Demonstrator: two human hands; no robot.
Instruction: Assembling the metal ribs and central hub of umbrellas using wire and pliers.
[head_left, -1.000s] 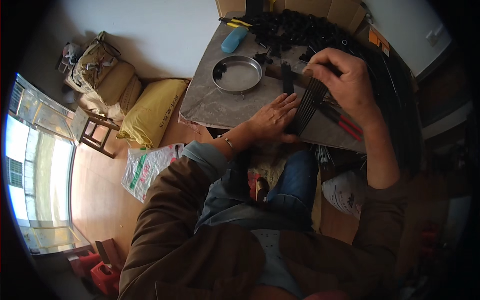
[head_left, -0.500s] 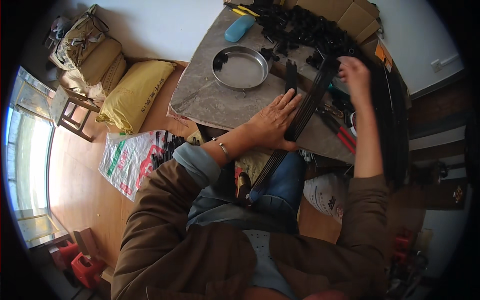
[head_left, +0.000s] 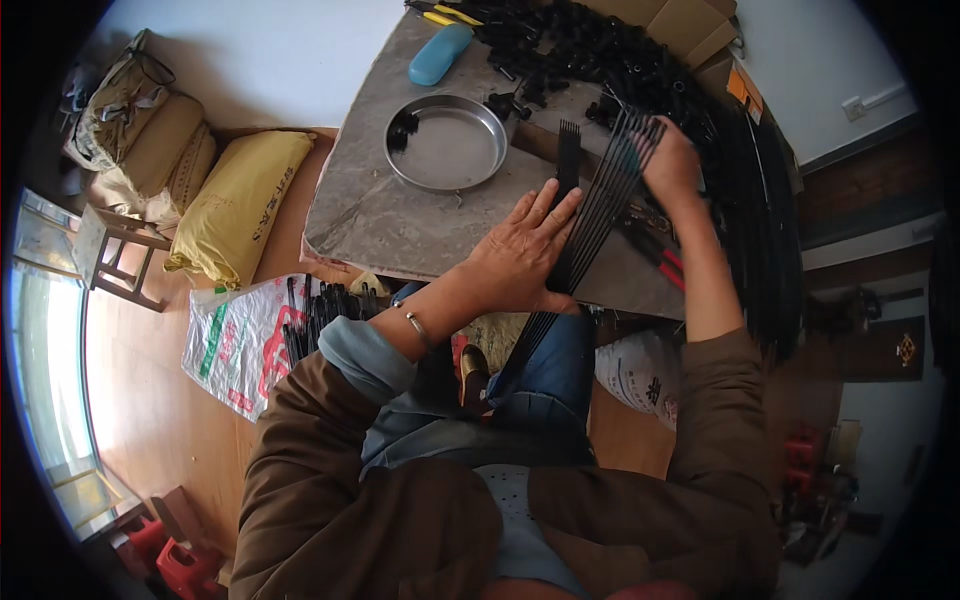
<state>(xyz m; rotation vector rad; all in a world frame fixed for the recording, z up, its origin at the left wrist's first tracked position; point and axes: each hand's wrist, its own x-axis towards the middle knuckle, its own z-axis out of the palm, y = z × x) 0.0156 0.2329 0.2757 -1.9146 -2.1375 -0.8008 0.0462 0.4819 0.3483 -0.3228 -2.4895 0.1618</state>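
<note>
A bundle of long, thin black rods (head_left: 592, 218) slants from over my thigh up across the near edge of the table (head_left: 350, 205). My left hand (head_left: 520, 248) lies across it, fingers stretched out and thumb pointing right, pressing the rods. By its fingertips, a narrower black bundle (head_left: 568, 150) points away from me. At the far end the long rods spread into a fan. There my right hand (head_left: 672, 165) has its fingers curled at the fan's right side, closed on rod ends; its fingertips are partly hidden.
A round metal pan (head_left: 445, 150) with small black pieces, a blue case (head_left: 440, 55) and a pile of black parts (head_left: 600, 50) are on the table. Red-handled pliers (head_left: 668, 265) lie near my right forearm. Yellow sack (head_left: 245, 205) and white bag (head_left: 640, 375) stand on the floor.
The far ends of the long rods have spread from a tight bundle into a fan. My right hand has come down slightly against them. My left hand keeps its place on the rods.
</note>
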